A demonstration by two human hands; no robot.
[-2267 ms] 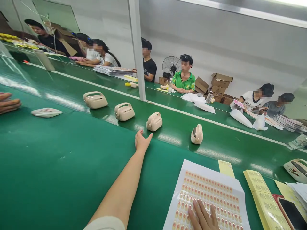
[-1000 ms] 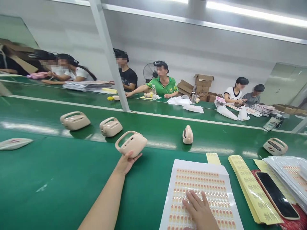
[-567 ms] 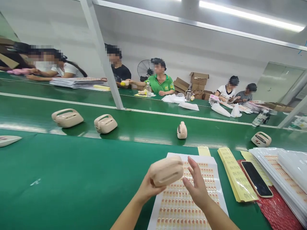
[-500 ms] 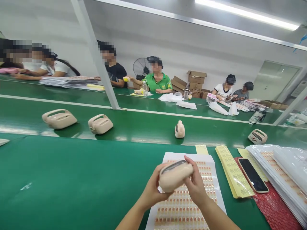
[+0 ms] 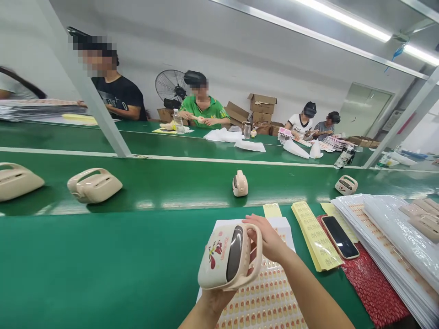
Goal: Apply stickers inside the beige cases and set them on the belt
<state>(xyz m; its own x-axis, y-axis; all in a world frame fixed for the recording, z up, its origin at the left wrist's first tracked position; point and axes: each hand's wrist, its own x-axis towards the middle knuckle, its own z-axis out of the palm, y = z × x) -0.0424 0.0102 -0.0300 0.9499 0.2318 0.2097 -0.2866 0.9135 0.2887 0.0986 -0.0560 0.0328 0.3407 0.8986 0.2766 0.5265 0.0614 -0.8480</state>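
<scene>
A cream plastic device (image 5: 216, 260) with a loop handle, a dark window and a red cartoon print is held up in front of me. My left hand (image 5: 216, 302) supports it from below, its fingers mostly hidden behind the casing. My right hand (image 5: 267, 237) grips the device at its handle, with the fingers partly behind the loop. Beneath both hands lies a white sheet of small orange-and-yellow stickers (image 5: 264, 299), partly covered by the device and my arms.
Similar cream devices (image 5: 95, 185) stand along the green conveyor belt (image 5: 185, 187). To the right are yellow label strips (image 5: 313, 237), a phone (image 5: 340, 237) on red bubble wrap (image 5: 373, 290), and stacked sticker sheets (image 5: 380, 246). Several co-workers sit opposite, beyond a slanted metal post (image 5: 85, 82).
The device has been turned so its printed face, window and handle show. My right hand has shifted to the handle and my left underneath. The belt devices and surroundings appear farther left as the view moved.
</scene>
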